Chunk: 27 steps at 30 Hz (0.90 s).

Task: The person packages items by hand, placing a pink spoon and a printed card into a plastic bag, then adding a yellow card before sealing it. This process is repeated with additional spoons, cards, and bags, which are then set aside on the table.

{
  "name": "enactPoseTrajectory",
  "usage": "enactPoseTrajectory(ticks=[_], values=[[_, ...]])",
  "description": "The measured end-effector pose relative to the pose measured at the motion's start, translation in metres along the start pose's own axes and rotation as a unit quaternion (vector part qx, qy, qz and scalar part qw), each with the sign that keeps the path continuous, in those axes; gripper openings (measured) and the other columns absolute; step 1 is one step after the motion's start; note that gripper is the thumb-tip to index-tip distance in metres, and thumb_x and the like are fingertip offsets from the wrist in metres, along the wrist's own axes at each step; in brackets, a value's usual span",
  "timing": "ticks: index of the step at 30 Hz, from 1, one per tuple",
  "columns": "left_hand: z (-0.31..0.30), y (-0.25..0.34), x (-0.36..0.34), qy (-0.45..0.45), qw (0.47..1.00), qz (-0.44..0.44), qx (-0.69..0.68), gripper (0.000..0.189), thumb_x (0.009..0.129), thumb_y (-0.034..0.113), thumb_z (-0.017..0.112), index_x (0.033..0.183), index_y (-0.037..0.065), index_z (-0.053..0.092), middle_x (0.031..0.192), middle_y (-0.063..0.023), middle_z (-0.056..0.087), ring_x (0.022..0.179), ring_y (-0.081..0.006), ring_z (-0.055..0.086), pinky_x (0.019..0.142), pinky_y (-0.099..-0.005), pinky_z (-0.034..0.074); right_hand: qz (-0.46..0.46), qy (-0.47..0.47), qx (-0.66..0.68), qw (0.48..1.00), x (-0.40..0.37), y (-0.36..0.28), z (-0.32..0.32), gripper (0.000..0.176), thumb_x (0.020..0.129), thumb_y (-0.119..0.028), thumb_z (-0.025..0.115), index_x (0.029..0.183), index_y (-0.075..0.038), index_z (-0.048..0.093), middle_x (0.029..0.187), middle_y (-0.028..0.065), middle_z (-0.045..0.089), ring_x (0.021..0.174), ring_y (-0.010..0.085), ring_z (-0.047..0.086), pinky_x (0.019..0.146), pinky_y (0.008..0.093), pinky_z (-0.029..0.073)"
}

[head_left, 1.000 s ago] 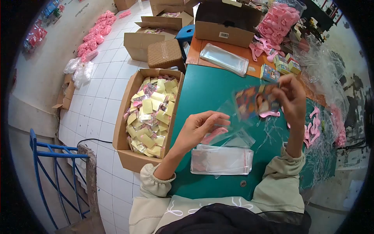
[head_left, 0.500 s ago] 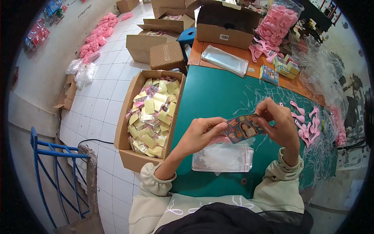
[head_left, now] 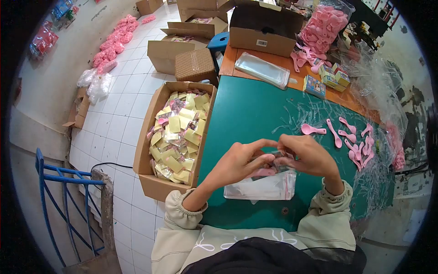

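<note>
My left hand [head_left: 242, 160] and my right hand [head_left: 308, 155] meet over the near part of the table, fingers curled and pinching. Between them a small printed card [head_left: 282, 156] shows only in part, bent and mostly covered by my fingers. Just under my left fingers is a pink piece [head_left: 263, 172], perhaps a spoon; its shape is largely hidden. Below both hands lies a stack of clear plastic bags [head_left: 255, 188] with a red-lined edge. Several loose pink spoons [head_left: 336, 134] lie to the right of my right hand.
Left of the table stands a carton [head_left: 155, 182] full of packets with yellowish cards. At the back are an open box [head_left: 260, 39], more clear bags [head_left: 262, 69], card stacks [head_left: 315, 86] and a sack of pink spoons [head_left: 324, 27]. Plastic scraps [head_left: 374, 192] litter the right side.
My hands have drawn together and the card, shown flat before, is now bent and mostly hidden. My right hand has moved left and down, uncovering pink spoons behind it.
</note>
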<state>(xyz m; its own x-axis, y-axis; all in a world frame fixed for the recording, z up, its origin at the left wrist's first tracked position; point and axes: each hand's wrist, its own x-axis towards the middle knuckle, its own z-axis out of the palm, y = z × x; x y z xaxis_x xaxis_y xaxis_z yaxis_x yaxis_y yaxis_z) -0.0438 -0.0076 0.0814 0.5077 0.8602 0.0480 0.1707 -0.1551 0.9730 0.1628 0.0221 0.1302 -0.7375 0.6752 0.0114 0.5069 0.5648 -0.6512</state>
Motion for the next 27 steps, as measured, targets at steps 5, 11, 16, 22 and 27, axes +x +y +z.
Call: enactPoseTrajectory(ticks=[5, 11, 16, 22, 27], values=[[0.009, -0.003, -0.002, 0.067, 0.992, -0.013, 0.109, 0.039, 0.089, 0.021, 0.058, 0.117, 0.003, 0.04, 0.081, -0.0169, 0.067, 0.072, -0.0311, 0.067, 0.06, -0.0335, 0.049, 0.001, -0.012, 0.034, 0.999, 0.002, 0.017, 0.012, 0.032, 0.075, -0.015, 0.07, 0.1, -0.004, 0.055, 0.081, 0.0137, 0.061, 0.071, 0.0274, 0.061, 0.062, 0.0338, 0.047], [0.016, -0.028, -0.009, 0.079, 0.989, -0.022, 0.125, 0.043, 0.086, 0.025, 0.062, 0.11, 0.004, 0.035, 0.08, -0.0178, 0.066, 0.071, -0.0363, 0.064, 0.059, -0.038, 0.049, 0.091, -0.015, 0.193, 0.977, 0.001, 0.03, 0.03, 0.032, 0.073, -0.01, 0.072, 0.103, -0.006, 0.061, 0.087, 0.0092, 0.066, 0.069, 0.0123, 0.059, 0.062, 0.028, 0.047], [0.001, -0.037, -0.018, 0.044, 0.993, -0.031, 0.102, 0.041, 0.085, 0.028, 0.063, 0.107, 0.002, 0.041, 0.077, -0.0184, 0.065, 0.07, -0.0311, 0.065, 0.06, -0.0349, 0.049, 0.117, 0.032, 0.213, 0.969, -0.005, 0.043, 0.034, 0.019, 0.071, -0.005, 0.07, 0.087, -0.002, 0.06, 0.071, 0.0014, 0.059, 0.066, 0.0087, 0.053, 0.06, 0.0245, 0.044], [-0.025, -0.055, -0.03, 0.013, 0.989, -0.064, -0.13, 0.04, 0.088, 0.009, 0.061, 0.122, 0.007, 0.04, 0.091, -0.0074, 0.066, 0.083, -0.008, 0.06, 0.068, -0.0228, 0.049, 0.139, 0.053, 0.279, 0.949, -0.006, 0.058, 0.03, 0.018, 0.071, -0.007, 0.072, 0.084, 0.0, 0.062, 0.076, 0.0006, 0.06, 0.07, 0.0076, 0.054, 0.064, 0.0235, 0.044], [-0.024, -0.054, -0.025, 0.032, 0.987, -0.09, -0.13, 0.048, 0.087, 0.008, 0.061, 0.129, 0.008, 0.036, 0.088, -0.0075, 0.065, 0.08, -0.0072, 0.059, 0.067, -0.0212, 0.049, 0.163, 0.029, 0.356, 0.92, -0.008, 0.066, 0.03, 0.029, 0.076, -0.015, 0.072, 0.098, 0.001, 0.064, 0.083, 0.0048, 0.065, 0.072, 0.0087, 0.058, 0.065, 0.0234, 0.046]])
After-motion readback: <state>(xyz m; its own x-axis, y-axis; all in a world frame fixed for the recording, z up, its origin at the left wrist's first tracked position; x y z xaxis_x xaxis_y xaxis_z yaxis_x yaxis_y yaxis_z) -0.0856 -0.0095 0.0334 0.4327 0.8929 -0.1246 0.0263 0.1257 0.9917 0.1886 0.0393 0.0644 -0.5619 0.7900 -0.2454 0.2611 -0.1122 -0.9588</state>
